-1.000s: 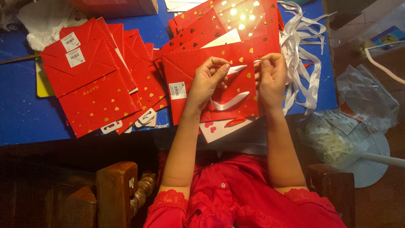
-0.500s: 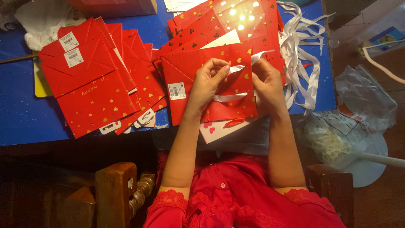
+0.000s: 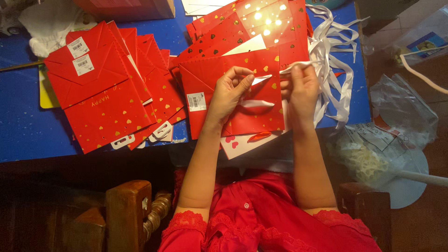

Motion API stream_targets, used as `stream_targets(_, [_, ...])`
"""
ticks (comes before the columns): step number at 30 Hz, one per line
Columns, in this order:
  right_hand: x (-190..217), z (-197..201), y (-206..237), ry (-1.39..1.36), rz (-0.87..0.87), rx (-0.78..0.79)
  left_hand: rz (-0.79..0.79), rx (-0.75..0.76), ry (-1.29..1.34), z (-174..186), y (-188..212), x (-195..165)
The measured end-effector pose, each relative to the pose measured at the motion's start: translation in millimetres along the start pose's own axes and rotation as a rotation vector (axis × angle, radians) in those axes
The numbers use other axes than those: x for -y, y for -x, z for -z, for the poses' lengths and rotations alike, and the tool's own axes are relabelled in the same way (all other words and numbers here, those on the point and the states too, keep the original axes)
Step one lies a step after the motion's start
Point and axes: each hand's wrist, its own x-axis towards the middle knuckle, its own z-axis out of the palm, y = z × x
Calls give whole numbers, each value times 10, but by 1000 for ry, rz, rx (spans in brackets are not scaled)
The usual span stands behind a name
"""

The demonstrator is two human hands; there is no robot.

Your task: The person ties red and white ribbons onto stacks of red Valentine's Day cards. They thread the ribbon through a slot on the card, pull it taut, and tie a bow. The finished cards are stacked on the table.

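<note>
Hands on red gift bag (image 3: pixel 242 93): left hand (image 3: pixel 229 88) pinching white ribbon (image 3: pixel 258 103) (long axis sideways), right hand (image 3: pixel 301 88) gripping its other end, nearer the ribbon pile (image 3: pixel 336 56).

A fanned stack of red gift bags (image 3: pixel 105 93) is spread at nine o'clock on the blue table (image 3: pixel 23 126). Clear plastic bags (image 3: pixel 401 116) are heaped at three o'clock.
</note>
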Motion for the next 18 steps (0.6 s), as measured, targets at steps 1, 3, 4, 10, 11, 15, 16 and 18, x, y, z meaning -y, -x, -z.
stream_targets(1, [26,-7,9,-29,-3,-31,16,-8,-26,2,4,-8])
stream_targets(3, [56,-26,21,-88,-7,-88,26,-14,-36,-1,10,-20])
stream_targets(4, [63,-28,12,-60,-12,-53,21,-12,-20,-6,10,-24])
stream_targets(10, [-91,28,0,62,37,106,13,-4,25,-8,21,-16])
stream_targets(11, [-117,40,-1,100,75,97,14,-8,27,-3,22,-10])
stream_targets(15, [-112,68,23,15,42,68,-14,8,49,21,18,14])
stream_targets(16, [-91,67,24,-3,40,48,-36,31,61,26,14,19])
stream_targets(18, [-48,51,10,-38,38,9,-42,44,40,34,10,30])
